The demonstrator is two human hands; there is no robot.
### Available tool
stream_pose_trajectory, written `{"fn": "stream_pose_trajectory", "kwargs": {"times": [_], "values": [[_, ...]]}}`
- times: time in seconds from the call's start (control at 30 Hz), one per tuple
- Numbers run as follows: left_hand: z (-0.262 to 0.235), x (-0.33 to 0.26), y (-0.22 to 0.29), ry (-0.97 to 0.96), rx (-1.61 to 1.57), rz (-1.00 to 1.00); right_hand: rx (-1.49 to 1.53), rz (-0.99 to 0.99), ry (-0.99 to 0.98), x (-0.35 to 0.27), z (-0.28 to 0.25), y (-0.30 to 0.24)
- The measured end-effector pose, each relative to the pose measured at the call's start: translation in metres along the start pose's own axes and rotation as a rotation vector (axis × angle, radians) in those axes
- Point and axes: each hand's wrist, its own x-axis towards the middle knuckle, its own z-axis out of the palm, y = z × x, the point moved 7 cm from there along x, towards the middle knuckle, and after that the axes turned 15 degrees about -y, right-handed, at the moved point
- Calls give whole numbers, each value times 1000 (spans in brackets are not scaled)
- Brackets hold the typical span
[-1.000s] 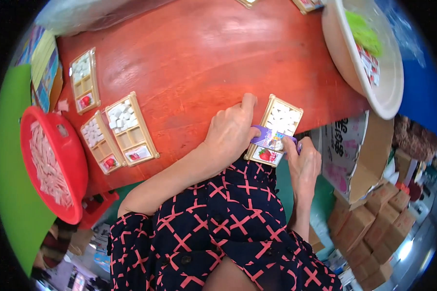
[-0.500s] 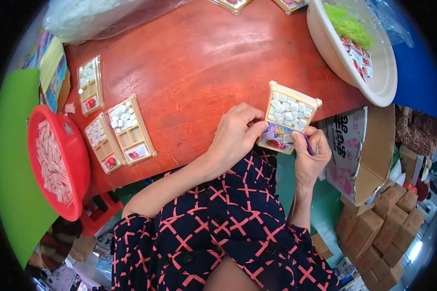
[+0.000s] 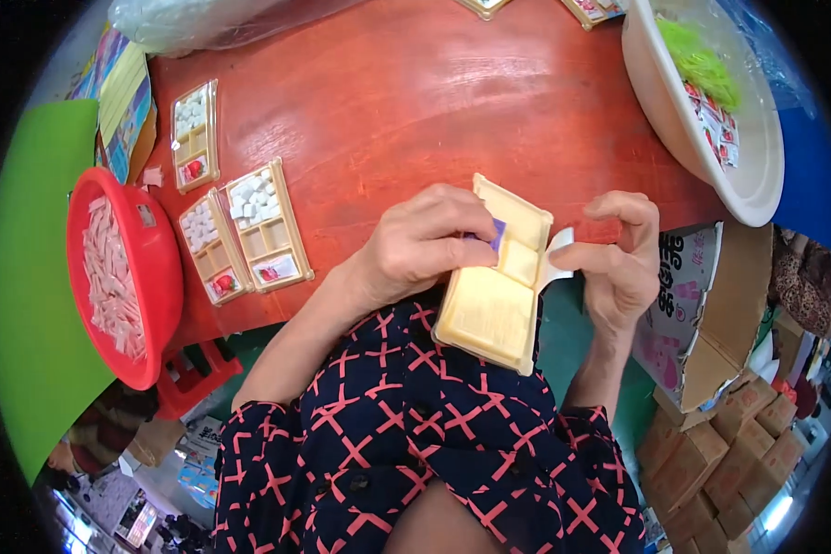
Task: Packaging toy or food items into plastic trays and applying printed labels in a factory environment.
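Observation:
A cream plastic tray (image 3: 494, 319) is tilted in front of me over the table's near edge, its plain underside up. My left hand (image 3: 420, 242) grips its left side, thumb over the back. A bit of purple sleeve or label (image 3: 499, 233) shows at those fingertips. At the tray's right edge a white flap (image 3: 554, 258) sticks out. My right hand (image 3: 623, 263) has its thumb on this flap, with the index finger raised and curled above. The tray's filled side is hidden. On the left lie several similar trays (image 3: 268, 222) with white pieces and a strawberry-printed packet.
A red basin (image 3: 162, 295) of pale pink sticks stands at the left. At the far right is a white basin (image 3: 637, 74) with green shreds and small packets. A plastic bag (image 3: 212, 23) lies at the back; an open carton (image 3: 725, 323) stands right of the table.
The tray has been turned over from its filled face to its underside and brought nearer me. My left hand has moved onto its side; my right hand has shifted to the flap.

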Motion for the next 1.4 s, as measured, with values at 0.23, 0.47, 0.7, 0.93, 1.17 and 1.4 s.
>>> {"fn": "stream_pose_trajectory", "kwargs": {"times": [0.23, 0.47, 0.7, 0.93, 1.17, 1.4], "values": [[-2, -9, 10, 146, 129, 44, 36, -39, -4, 22, 35, -12], [-5, -27, 0, 354, 108, -111, 438, 444, -70, 22, 54, 9], [-29, -51, -17, 542, 39, -405, 528, -93, -342, 33, 81, 9], [-62, -73, -7, 500, 186, -662, 377, 235, -99, 87, 72, 62], [-112, -169, 30, 524, 608, -1081, 105, 186, 51, 191, -46, 202], [-95, -142, 6, 485, 518, -1140, -355, 138, 64, 194, -78, 168]]}}
